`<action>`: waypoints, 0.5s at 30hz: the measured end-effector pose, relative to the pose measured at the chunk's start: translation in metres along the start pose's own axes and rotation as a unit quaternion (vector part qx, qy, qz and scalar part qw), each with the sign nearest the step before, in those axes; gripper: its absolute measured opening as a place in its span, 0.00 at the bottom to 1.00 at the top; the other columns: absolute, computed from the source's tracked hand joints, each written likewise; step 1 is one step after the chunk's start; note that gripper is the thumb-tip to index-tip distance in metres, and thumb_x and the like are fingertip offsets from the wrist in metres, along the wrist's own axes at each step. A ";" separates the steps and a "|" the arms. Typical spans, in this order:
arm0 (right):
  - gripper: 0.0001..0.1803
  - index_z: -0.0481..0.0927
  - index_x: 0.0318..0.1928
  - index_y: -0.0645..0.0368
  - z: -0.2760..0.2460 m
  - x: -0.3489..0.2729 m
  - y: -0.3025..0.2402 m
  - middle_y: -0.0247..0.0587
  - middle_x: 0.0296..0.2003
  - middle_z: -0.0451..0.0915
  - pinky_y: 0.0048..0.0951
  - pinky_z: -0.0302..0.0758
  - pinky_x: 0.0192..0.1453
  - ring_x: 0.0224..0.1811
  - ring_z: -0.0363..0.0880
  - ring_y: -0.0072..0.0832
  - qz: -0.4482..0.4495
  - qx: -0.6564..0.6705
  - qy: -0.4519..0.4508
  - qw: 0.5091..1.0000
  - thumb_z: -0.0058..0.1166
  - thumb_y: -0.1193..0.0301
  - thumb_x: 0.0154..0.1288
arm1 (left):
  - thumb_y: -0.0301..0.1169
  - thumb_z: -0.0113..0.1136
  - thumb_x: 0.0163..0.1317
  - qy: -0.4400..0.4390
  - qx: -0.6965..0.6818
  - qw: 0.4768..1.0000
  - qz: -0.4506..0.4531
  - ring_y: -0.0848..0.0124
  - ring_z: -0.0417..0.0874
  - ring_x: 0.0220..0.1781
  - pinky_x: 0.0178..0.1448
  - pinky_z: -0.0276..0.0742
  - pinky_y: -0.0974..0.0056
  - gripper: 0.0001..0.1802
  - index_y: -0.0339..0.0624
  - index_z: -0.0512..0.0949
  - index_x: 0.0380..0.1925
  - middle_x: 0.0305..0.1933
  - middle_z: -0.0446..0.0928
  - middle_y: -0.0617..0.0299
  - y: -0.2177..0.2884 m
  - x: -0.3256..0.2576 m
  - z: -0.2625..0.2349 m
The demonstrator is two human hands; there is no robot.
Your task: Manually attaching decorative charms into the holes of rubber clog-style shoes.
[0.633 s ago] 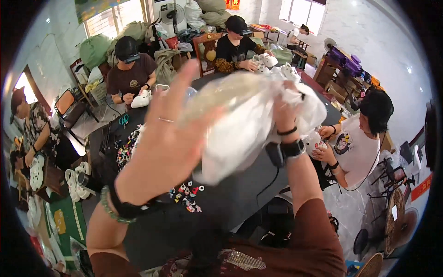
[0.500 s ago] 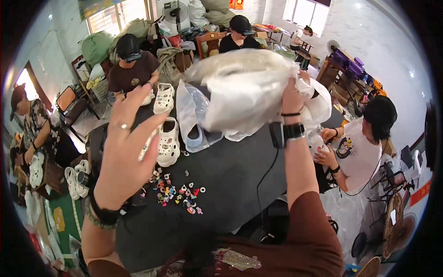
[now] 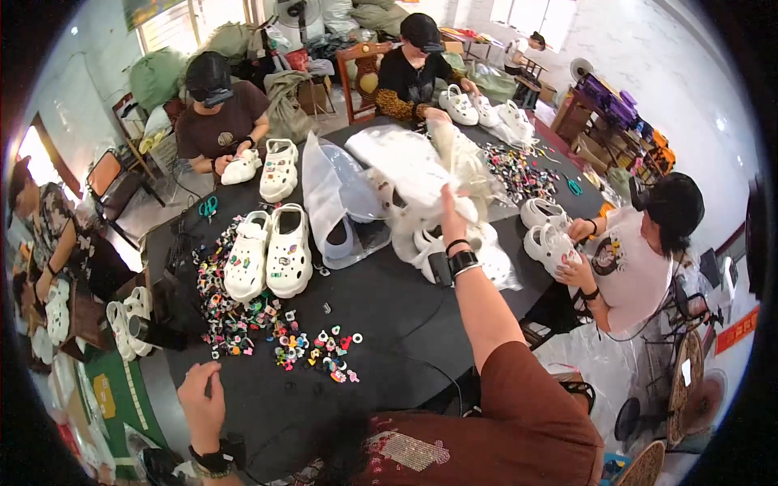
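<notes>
While right hand [image 3: 455,215] touches white bag [image 3: 401,162], clear bag [image 3: 321,190] beside, charms [image 3: 223,314] beside clogs [image 3: 288,253]

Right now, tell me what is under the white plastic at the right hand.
White clogs show along its near edge, by the right hand. What lies beneath the middle of the white plastic is covered and cannot be seen.

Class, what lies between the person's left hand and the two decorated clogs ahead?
In the head view, small colourful charms lie on the dark table between the left hand and the clogs.
</notes>
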State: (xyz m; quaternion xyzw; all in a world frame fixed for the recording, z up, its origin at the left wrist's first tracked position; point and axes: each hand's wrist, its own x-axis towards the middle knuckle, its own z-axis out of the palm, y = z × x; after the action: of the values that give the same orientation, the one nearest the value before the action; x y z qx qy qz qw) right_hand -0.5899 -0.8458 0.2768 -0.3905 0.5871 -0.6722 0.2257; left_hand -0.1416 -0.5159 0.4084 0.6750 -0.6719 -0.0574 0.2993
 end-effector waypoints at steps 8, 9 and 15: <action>0.40 0.57 0.64 0.63 -0.028 -0.038 0.033 0.41 0.49 0.75 0.27 0.69 0.56 0.49 0.73 0.26 0.110 0.030 -0.225 0.968 0.65 0.61 0.58 | 0.20 0.55 0.57 -0.020 -0.020 1.000 -0.014 0.54 0.82 0.39 0.43 0.76 0.59 0.07 0.35 0.79 0.35 0.36 0.81 0.50 0.006 -0.030 0.003; 0.41 0.58 0.64 0.63 -0.041 -0.029 0.035 0.42 0.50 0.75 0.28 0.70 0.56 0.49 0.74 0.27 0.084 0.003 -0.247 0.965 0.67 0.63 0.56 | 0.20 0.55 0.57 -0.017 -0.027 0.999 -0.005 0.54 0.82 0.39 0.43 0.76 0.59 0.07 0.35 0.79 0.36 0.37 0.81 0.50 0.003 -0.033 0.004; 0.40 0.54 0.66 0.60 -0.048 -0.006 0.051 0.39 0.45 0.79 0.27 0.74 0.50 0.47 0.76 0.25 -0.012 -0.164 -0.306 0.938 0.63 0.73 0.59 | 0.22 0.55 0.58 0.030 -0.020 0.994 -0.105 0.53 0.83 0.39 0.43 0.76 0.60 0.08 0.33 0.80 0.36 0.37 0.82 0.49 -0.032 -0.105 -0.013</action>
State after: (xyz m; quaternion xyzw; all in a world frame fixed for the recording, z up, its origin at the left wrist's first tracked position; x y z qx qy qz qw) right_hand -0.6321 -0.8221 0.2258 -0.6157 0.5871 -0.4175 0.3193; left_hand -0.1168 -0.4158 0.3692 0.7372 -0.5866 -0.0814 0.3253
